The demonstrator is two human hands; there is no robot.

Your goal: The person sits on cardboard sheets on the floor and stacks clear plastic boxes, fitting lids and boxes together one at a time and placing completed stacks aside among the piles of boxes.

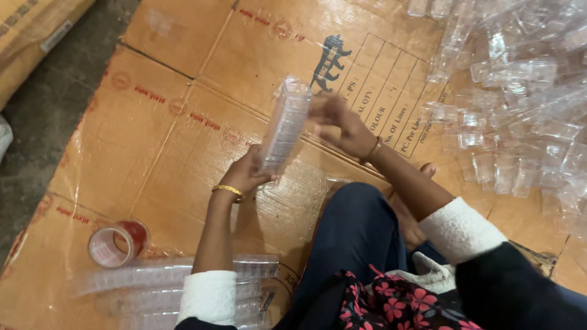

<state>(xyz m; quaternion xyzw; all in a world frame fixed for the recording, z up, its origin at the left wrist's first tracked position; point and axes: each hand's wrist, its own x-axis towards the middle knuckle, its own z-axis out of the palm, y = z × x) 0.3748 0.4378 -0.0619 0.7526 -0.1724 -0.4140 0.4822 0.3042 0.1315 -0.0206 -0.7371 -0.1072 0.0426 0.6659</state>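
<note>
My left hand (247, 172) grips the lower end of a stack of nested clear plastic cups (285, 125), which tilts up and to the right. My right hand (337, 123) is at the stack's upper end, blurred, its fingers touching the top cup. Both wrists wear gold bangles and white cuffs. A large heap of loose clear plastic cups (520, 104) lies to the right, a short reach from my right hand.
Flattened brown cardboard (171, 122) covers the floor beneath me. A roll of clear tape (116, 243) sits at lower left. Long finished stacks of clear cups (147, 287) lie beside my left elbow. My knee in dark trousers (354, 232) is in front. A sack (30, 30) lies at top left.
</note>
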